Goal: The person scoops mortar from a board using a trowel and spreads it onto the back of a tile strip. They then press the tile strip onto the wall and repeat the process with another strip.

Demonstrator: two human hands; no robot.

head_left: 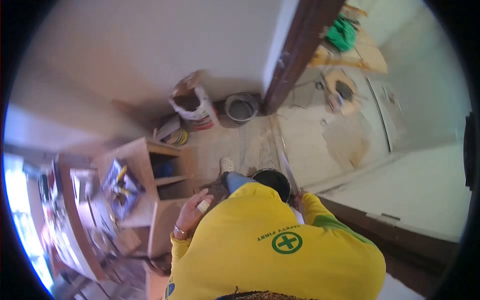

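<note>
My left hand hangs in front of the wooden cabinet, beside my yellow shirt. Its fingers are loosely bent and apart, a white wrapping is on one finger, and nothing shows in its grasp. On the other side, my right hand is closed at a long, thin, pale strip that runs along the doorway edge; the sleeve hides part of the grip. Close to that hand stands a black bucket, partly covered by my body.
An open paper sack and a grey bucket stand by the wall. The wooden cabinet has open shelves. Beyond the dark door frame are a board with dark material and a green bag.
</note>
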